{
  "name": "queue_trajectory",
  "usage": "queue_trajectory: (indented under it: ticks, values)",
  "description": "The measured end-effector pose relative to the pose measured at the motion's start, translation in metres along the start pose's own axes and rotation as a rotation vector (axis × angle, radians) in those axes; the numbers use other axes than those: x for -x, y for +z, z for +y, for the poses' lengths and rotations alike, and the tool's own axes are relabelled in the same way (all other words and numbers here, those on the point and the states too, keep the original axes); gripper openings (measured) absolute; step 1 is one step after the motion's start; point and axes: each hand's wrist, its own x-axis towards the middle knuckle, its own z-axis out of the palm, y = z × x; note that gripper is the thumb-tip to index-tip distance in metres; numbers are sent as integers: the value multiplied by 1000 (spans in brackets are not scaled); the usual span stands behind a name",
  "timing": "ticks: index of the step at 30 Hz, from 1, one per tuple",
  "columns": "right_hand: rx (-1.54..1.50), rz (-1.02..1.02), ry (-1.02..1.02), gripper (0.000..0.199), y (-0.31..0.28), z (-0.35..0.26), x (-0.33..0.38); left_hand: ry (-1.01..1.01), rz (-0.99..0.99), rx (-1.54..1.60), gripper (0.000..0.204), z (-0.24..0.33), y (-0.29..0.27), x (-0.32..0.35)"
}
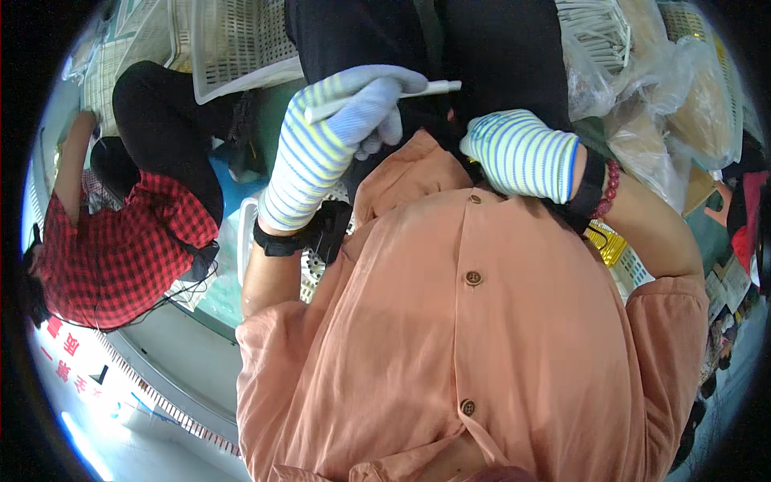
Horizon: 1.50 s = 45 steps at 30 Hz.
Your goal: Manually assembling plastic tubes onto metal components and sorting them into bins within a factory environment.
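A slim white pen-like tube (434, 88) lies across my left hand (325, 140), its narrower tip pointing right. My left fingers are closed around it above my lap, and the glove is striped white, blue and yellow. Lower and to the right, my right hand (522, 153) rests in a matching glove near the hem of my orange shirt (418, 173). Its fingers curl under against my dark trousers (502, 56). Whatever they hold, if anything, is hidden behind the hand. The tube and my right hand are apart.
Clear plastic bags (683, 96) lie at the far right, beside a bundle of white sticks (598, 36). A pale perforated basket (245, 48) stands at the far left. A person in a red checked shirt (132, 249) sits left of me. Yellow packets (608, 243) lie beside my right elbow.
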Motion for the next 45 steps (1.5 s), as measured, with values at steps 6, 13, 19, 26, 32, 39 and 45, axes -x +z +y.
queue_trajectory:
  ticks: [6, 13, 19, 26, 32, 39, 45]
  values:
    - [-251, -309, 63, 32, -35, 3, -8, 112, -309, 690, 75, -51, -17, 0]
    - [-680, 540, 316, 28, -68, -2, 43, -14, -351, 555, 90, -58, -33, 13]
    - [-1391, 739, 279, 39, -53, 0, 57, -24, -476, 765, 50, -46, -34, 6]
    - [-926, 555, 361, 32, -44, -12, 48, -35, -230, 254, 48, -20, -16, 13]
    - [-574, 415, 134, 32, -63, 3, 54, 252, -94, -333, 30, -19, -5, 8]
    - [-528, 363, 108, 29, -76, 6, 50, 360, -64, -448, 27, -21, 2, 6]
    - [-409, 387, -8, 25, -72, 5, 55, 582, -22, -639, 25, -18, 16, 5]
